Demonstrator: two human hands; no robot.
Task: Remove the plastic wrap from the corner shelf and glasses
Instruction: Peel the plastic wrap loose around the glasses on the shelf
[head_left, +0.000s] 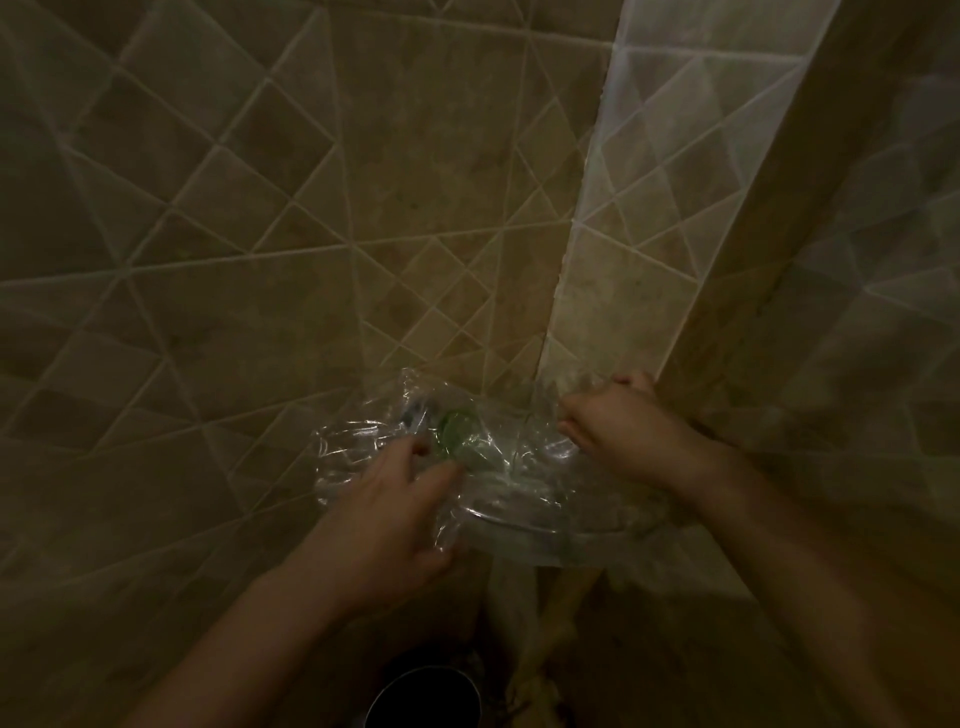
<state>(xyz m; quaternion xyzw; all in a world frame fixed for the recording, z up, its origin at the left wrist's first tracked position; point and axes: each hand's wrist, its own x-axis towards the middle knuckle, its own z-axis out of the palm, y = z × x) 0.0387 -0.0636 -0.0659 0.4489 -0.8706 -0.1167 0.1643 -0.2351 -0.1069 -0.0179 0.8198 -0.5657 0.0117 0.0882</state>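
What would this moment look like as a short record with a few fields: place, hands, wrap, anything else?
place: dim tiled corner
plastic wrap: clear, crinkled, still draped over the corner shelf
under the wrap: a green glass, blurred
left hand: fingers spread, resting on the wrap's left side
right hand: closed, pinching the wrap's right edge by the wall
below: dark round container

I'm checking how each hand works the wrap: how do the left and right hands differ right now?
The left hand lies low on the plastic wrap with fingers spread and extended near the green item; the right hand sits higher, by the tiled corner. The left hand looks open and flat; the right hand is curled, seemingly pinching the wrap. Both touch the same wrap.
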